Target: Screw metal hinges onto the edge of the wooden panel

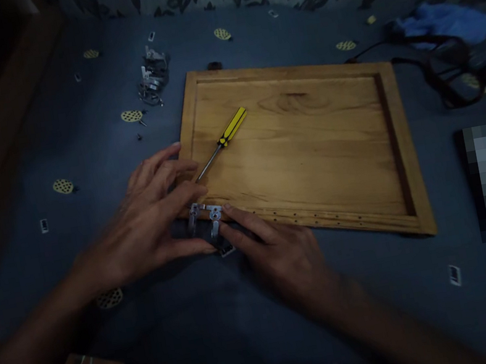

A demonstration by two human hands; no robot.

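1. Your left hand (142, 225): grip spread wide, thumb and fingers apart beside the metal bracket (214, 212).
2. The bracket sits at the wooden panel's (310, 138) near edge, by its left corner.
3. A yellow screwdriver (223, 141) lies on the panel.
4. Your right hand (287, 256) touches the bracket; in dim light, you can't tell whether its grip pinches.

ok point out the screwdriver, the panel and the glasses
screwdriver (226, 137): head view, lower end of its yellow handle
panel (308, 155): head view, bare wood near its middle
glasses (432, 77): head view, the dark frame
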